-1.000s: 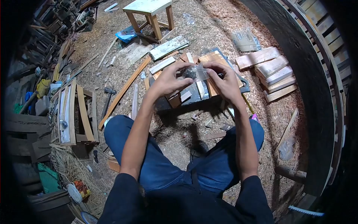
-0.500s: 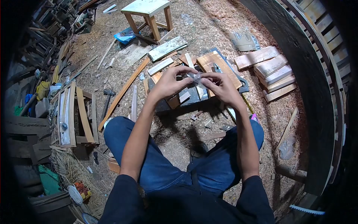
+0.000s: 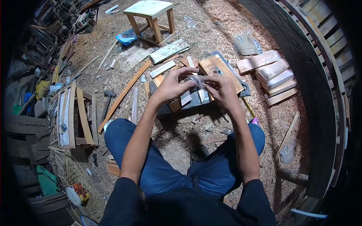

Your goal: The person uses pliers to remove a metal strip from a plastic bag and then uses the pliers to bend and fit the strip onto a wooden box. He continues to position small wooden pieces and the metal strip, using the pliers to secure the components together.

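Between my two hands is a small clear plastic bag [image 3: 197, 81], crumpled and shiny; what it contains, if anything, I cannot make out. My left hand [image 3: 174, 85] pinches its left side between thumb and fingers. On the other side my right hand [image 3: 221, 87] grips it with thumb and index finger. Both hands are raised over a low dark work block [image 3: 184, 108] with wood offcuts on it. Just beyond my right hand lies a flat wooden board [image 3: 215, 64], with pliers [image 3: 218, 70] partly visible on it.
A white-topped stool [image 3: 149, 8] stands ahead. Stacked planks [image 3: 277, 73] lie at right, near a flattened cardboard piece [image 3: 247, 43]. To the left are a hammer [image 3: 108, 98], a long wooden strip [image 3: 122, 100] and a wooden frame [image 3: 73, 116]. Shavings cover the floor.
My right hand has turned slightly, its fingers curling more around the plastic bag. My left hand stays nearly in place, still pinching it. The view has shifted a little.
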`<act>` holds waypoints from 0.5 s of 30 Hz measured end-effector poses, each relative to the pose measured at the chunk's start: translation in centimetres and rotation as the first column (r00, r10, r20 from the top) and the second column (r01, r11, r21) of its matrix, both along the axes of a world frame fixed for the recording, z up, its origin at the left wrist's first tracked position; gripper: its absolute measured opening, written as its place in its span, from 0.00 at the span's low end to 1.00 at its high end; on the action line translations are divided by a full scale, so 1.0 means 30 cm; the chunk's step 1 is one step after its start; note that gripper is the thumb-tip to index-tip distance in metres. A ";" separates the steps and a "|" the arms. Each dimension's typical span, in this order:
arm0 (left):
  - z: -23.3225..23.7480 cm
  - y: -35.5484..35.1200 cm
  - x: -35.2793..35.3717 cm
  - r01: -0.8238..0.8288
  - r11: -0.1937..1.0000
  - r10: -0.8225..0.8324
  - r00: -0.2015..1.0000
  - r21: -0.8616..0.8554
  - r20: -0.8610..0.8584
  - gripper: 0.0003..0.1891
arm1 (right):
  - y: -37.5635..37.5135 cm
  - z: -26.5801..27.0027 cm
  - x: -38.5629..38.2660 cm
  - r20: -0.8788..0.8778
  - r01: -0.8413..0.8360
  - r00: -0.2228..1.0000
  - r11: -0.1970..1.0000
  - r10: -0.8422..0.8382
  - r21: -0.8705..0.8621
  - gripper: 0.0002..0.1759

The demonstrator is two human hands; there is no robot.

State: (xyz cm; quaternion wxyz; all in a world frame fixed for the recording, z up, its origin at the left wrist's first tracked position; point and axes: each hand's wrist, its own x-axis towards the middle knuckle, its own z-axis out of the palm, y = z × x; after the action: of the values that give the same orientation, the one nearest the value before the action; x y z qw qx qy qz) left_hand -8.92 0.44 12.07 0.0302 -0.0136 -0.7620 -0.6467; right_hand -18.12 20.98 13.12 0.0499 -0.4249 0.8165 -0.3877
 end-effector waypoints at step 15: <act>-0.036 -0.008 -0.024 -0.037 0.994 0.037 0.999 0.103 0.003 0.23 | -0.008 -0.001 -0.003 0.090 0.111 0.991 0.990 -0.103 -0.091 0.12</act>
State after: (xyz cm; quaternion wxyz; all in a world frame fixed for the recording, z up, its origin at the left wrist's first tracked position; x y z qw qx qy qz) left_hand -9.64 0.20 10.98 0.0424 0.0027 -0.7277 -0.6846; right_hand -18.20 20.75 13.10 0.0432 -0.3653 0.8157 -0.4464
